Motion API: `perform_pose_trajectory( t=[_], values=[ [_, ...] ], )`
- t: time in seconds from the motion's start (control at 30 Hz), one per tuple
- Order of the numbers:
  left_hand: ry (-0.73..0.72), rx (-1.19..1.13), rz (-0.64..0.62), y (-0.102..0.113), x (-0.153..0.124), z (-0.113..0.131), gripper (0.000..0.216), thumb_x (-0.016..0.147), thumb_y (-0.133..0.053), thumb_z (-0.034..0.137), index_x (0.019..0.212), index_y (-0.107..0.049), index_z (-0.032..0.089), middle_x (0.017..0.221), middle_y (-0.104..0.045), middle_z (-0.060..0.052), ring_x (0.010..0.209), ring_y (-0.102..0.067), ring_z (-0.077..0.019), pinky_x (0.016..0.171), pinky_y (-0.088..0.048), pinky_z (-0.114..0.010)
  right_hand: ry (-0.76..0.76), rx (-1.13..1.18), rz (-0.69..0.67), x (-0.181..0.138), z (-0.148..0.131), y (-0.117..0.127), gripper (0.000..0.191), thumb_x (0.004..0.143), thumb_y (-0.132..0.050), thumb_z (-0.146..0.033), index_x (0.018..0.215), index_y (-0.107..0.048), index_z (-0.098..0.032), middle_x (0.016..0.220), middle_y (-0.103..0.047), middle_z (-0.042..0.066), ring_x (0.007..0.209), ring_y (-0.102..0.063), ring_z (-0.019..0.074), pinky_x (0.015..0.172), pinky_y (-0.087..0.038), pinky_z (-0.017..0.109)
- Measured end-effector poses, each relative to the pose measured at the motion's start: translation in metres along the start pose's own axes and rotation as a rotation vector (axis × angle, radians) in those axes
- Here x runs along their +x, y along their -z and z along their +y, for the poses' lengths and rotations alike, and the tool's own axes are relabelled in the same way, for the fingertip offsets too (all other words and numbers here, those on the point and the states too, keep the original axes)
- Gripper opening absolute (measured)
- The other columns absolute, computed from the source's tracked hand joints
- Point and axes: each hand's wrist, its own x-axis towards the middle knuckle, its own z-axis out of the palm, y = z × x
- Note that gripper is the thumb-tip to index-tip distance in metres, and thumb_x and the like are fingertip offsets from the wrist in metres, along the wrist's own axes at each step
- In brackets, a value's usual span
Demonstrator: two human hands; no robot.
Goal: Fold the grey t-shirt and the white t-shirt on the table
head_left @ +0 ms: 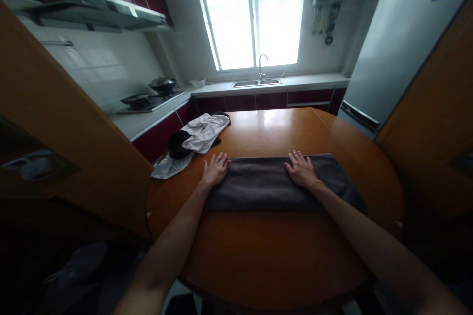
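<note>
A dark grey cloth (254, 184) lay in a long, flat band across an oval wooden table (273, 251) in a kitchen, where we saw two bare hands set down on it. The left hand (216, 171) rested at the cloth's left end, its fingers loosely spread and clenched on nothing; the right hand (301, 171) lay palm down right of the middle, fingers likewise extended and gripping nothing, their tips at the far edge. To the left, near the table's rim, we noted a crumpled white garment (207, 130) heaped with black fabric (178, 144). Beyond the table, we observed a steel sink (246, 83) and its curved faucet (260, 66) beneath a bright window (229, 15), a lidded pan (162, 83) on the stove at left under a range hood (96, 12), and a pale refrigerator (399, 44) at right
</note>
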Motion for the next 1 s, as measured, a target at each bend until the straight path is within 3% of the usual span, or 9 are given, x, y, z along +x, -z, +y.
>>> perform_pose_trajectory(
  t=[0.13, 0.27, 0.4, 0.53, 0.67, 0.77, 0.87, 1.0],
  values=[
    [0.019, -0.024, -0.024, -0.002, 0.004, 0.001, 0.066, 0.103, -0.017, 0.058, 0.16, -0.03, 0.027, 0.168, -0.023, -0.006, 0.155, -0.016, -0.035, 0.119, -0.022, -0.066, 0.003, 0.049, -0.015, 0.004, 0.021, 0.003, 0.068, 0.105, -0.024, -0.051, 0.16, -0.029, -0.011, 0.168, -0.021, 0.013, 0.156, -0.016, 0.0232, 0.125, -0.013, 0.048],
    [0.038, -0.052, -0.028, -0.002, 0.007, 0.0, 0.066, 0.103, -0.019, 0.059, 0.159, -0.032, 0.027, 0.168, -0.025, -0.005, 0.154, -0.022, -0.0348, 0.119, -0.024, -0.063, -0.113, 0.036, -0.009, 0.006, 0.063, 0.008, 0.07, 0.105, -0.025, -0.052, 0.159, -0.03, -0.008, 0.168, -0.02, 0.014, 0.156, -0.012, 0.0262, 0.124, -0.003, 0.054],
    [0.038, -0.063, -0.03, -0.003, 0.007, -0.002, 0.065, 0.103, -0.021, 0.058, 0.158, -0.035, 0.027, 0.167, -0.028, -0.005, 0.153, -0.025, -0.0337, 0.12, -0.023, -0.062, -0.231, 0.068, 0.084, 0.004, 0.1, 0.018, 0.071, 0.105, -0.029, -0.052, 0.156, -0.036, -0.003, 0.165, -0.024, 0.021, 0.155, -0.015, 0.0305, 0.122, 0.001, 0.057],
    [0.04, -0.068, -0.016, 0.004, 0.006, -0.003, 0.064, 0.104, -0.022, 0.055, 0.158, -0.035, 0.024, 0.166, -0.029, -0.008, 0.152, -0.027, -0.0341, 0.119, -0.025, -0.063, -0.356, 0.086, 0.202, 0.002, 0.108, 0.036, 0.075, 0.106, -0.016, -0.048, 0.152, -0.037, 0.007, 0.16, -0.027, 0.032, 0.152, -0.019, 0.0395, 0.118, -0.007, 0.064],
    [0.04, 0.0, 0.146, 0.019, -0.007, 0.023, 0.063, 0.105, -0.026, 0.05, 0.157, -0.038, 0.017, 0.164, -0.032, -0.015, 0.153, -0.023, -0.0378, 0.12, -0.018, -0.066, -0.382, 0.068, 0.329, -0.007, 0.07, 0.045, 0.069, 0.106, -0.012, -0.041, 0.153, -0.038, 0.002, 0.163, -0.025, 0.026, 0.154, -0.014, 0.0344, 0.121, -0.006, 0.06],
    [-0.191, -0.043, 0.221, 0.02, -0.031, 0.069, 0.058, 0.106, -0.026, 0.046, 0.155, -0.041, 0.018, 0.162, -0.037, -0.012, 0.152, -0.028, -0.0311, 0.123, -0.022, -0.055, -0.18, 0.094, 0.223, -0.028, 0.011, 0.035, 0.062, 0.105, -0.021, -0.04, 0.154, -0.039, -0.006, 0.165, -0.026, 0.018, 0.155, -0.016, 0.0288, 0.123, -0.01, 0.057],
    [-0.463, -0.07, 0.143, 0.004, -0.059, 0.113, 0.056, 0.107, -0.026, 0.041, 0.158, -0.035, 0.02, 0.165, -0.032, -0.008, 0.154, -0.025, -0.0249, 0.124, -0.024, -0.05, 0.092, 0.1, 0.058, -0.058, -0.045, 0.018, 0.062, 0.104, -0.027, -0.039, 0.159, -0.032, -0.012, 0.168, -0.02, 0.012, 0.156, -0.013, 0.0249, 0.124, -0.01, 0.055],
    [-0.571, 0.011, 0.014, -0.022, -0.078, 0.135, 0.057, 0.105, -0.031, 0.037, 0.16, -0.031, 0.021, 0.166, -0.028, -0.008, 0.155, -0.021, -0.027, 0.124, -0.021, -0.054, 0.229, 0.049, -0.052, -0.084, -0.075, 0.003, 0.064, 0.102, -0.029, -0.037, 0.159, -0.031, -0.009, 0.167, -0.022, 0.014, 0.156, -0.014, 0.0246, 0.125, -0.01, 0.053]
  ],
)
